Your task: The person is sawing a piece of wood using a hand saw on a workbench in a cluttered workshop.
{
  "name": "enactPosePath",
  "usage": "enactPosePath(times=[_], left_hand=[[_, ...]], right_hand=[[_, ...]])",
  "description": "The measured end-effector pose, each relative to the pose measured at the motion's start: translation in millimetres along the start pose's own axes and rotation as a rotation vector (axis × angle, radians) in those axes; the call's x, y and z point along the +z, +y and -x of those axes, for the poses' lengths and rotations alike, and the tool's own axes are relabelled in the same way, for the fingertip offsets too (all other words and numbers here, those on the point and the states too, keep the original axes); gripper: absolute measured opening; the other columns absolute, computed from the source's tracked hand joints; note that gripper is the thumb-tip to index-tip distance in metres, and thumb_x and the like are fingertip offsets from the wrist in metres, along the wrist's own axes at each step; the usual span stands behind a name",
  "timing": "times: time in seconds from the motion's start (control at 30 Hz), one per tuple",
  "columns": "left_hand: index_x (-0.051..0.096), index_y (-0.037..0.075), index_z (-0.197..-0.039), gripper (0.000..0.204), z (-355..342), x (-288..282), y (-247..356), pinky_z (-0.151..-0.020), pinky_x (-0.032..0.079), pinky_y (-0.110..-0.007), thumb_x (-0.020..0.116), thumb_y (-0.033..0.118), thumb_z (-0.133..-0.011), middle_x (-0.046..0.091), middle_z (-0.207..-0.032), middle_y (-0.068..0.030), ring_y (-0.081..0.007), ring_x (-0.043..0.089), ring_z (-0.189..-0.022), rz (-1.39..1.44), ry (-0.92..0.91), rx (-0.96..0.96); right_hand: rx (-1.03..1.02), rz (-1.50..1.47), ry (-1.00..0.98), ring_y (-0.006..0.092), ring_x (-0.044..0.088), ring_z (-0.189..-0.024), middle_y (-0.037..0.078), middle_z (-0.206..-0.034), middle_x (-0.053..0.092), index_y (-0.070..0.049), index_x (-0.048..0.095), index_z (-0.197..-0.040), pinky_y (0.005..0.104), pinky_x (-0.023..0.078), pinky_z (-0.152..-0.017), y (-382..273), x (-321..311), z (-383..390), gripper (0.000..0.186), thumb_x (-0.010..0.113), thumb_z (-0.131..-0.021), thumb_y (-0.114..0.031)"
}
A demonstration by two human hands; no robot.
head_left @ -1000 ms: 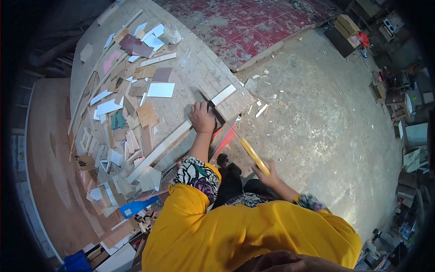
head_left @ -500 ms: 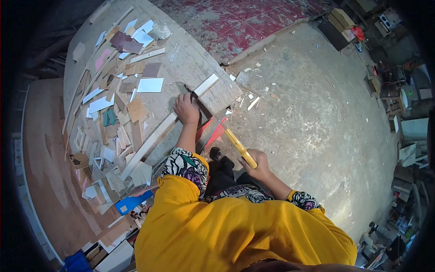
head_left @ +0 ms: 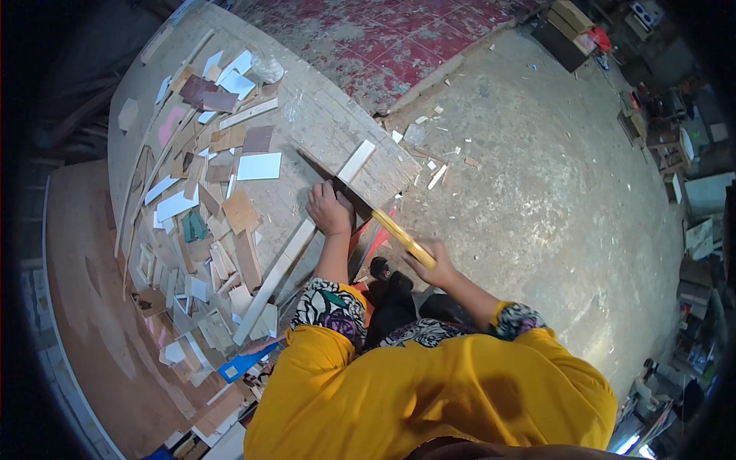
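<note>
My right hand point(head_left: 432, 265) is closed around the end of a handsaw's long yellow handle point(head_left: 402, 236). Its thin dark blade point(head_left: 313, 162) lies across a pale wooden strip point(head_left: 277, 282), and the tip reaches past the strip's far side over the table. Just on the near side of the blade, my left hand point(head_left: 330, 210) grips the strip and presses it down. A short length of the strip point(head_left: 357, 160) shows beyond the blade, near the table's right corner. Whether the strip is cut through I cannot tell.
Offcuts and panel pieces, among them a white rectangle point(head_left: 259, 166), cover the left of the worktable point(head_left: 307, 84). A blue-handled tool point(head_left: 247, 363) lies at its near edge. Wood scraps point(head_left: 437, 176) litter the concrete floor point(head_left: 537, 192). Boxes point(head_left: 567, 27) stand far right.
My right hand has pushed the saw forward and left, so more blade sticks out past the strip. My left hand still holds the strip. The whole view has shifted slightly.
</note>
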State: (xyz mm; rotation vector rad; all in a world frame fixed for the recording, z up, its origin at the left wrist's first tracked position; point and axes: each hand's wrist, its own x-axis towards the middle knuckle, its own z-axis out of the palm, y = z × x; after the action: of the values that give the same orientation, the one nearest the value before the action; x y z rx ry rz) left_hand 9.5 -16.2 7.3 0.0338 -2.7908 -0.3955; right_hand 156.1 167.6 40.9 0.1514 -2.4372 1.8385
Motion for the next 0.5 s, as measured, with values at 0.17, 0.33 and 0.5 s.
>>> enactPosePath(times=[0.17, 0.33, 0.5], left_hand=[[0.057, 0.007, -0.092, 0.024, -1.6, -4.7, 3.3, -0.079, 0.041, -0.044, 0.061, 0.01, -0.068, 0.052, -0.094, -0.0101, -0.0312, 0.05, -0.094, 0.094, -0.027, 0.024], [0.057, 0.007, -0.092, 0.024, -13.7, -3.5, 0.5, -0.079, 0.041, -0.043, 0.059, 0.012, -0.069, 0.051, -0.094, -0.0111, -0.0307, 0.05, -0.095, 0.074, 0.054, 0.053], [0.058, 0.006, -0.095, 0.026, 7.2, -5.6, -5.4, -0.079, 0.041, -0.041, 0.06, 0.013, -0.07, 0.052, -0.093, -0.011, -0.0296, 0.051, -0.094, 0.033, 0.006, 0.072]], right_hand=[[0.182, -0.102, -0.043, 0.0113, 0.046, -0.053, 0.007, -0.057, 0.049, -0.001, 0.055, -0.07, 0.0305, 0.037, -0.049, -7.3, -25.3, 15.3, 0.016, 0.065, -0.08, -0.01], [0.229, -0.142, -0.032, 0.0181, 0.046, -0.049, 0.011, -0.056, 0.051, -0.001, 0.056, -0.071, 0.0332, 0.04, -0.05, -6.4, 1.9, -41.2, 0.019, 0.065, -0.079, -0.016], [0.144, -0.061, -0.04, 0.0218, 0.049, -0.051, 0.011, -0.06, 0.053, -0.002, 0.056, -0.074, 0.0337, 0.041, -0.052, -4.6, 17.3, -2.9, 0.016, 0.064, -0.081, -0.014]])
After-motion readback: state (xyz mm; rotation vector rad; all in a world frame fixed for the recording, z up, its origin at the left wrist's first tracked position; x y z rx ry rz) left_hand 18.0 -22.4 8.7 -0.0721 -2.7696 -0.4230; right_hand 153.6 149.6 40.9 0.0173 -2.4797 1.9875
